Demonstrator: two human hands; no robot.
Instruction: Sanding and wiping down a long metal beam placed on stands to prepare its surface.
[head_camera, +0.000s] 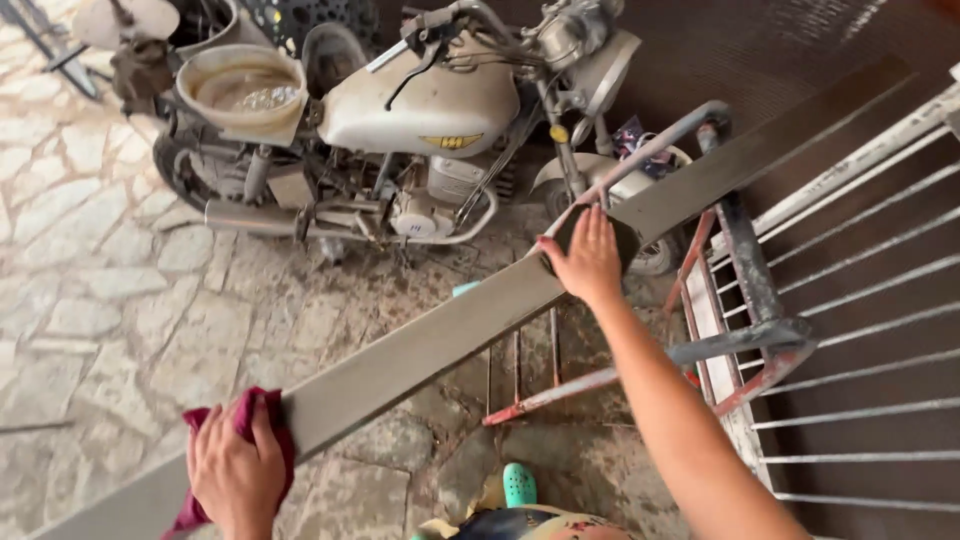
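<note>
A single view, taken from a camera worn on the person's head, looks steeply down and a little forward over their own arms. Closest to the lens, at the bottom edge, are the left hand (236, 470) and a foot in a turquoise clog (518, 484), so the camera sits directly above the body. The right hand (590, 258) lies farther out, near the centre. A long grey plank (420, 350) crosses the frame diagonally from lower left to upper right. Beyond it, at the top, stands a dusty motorcycle (420, 110) on stone paving (90, 300); white railing bars (860, 330) fill the right side.
</note>
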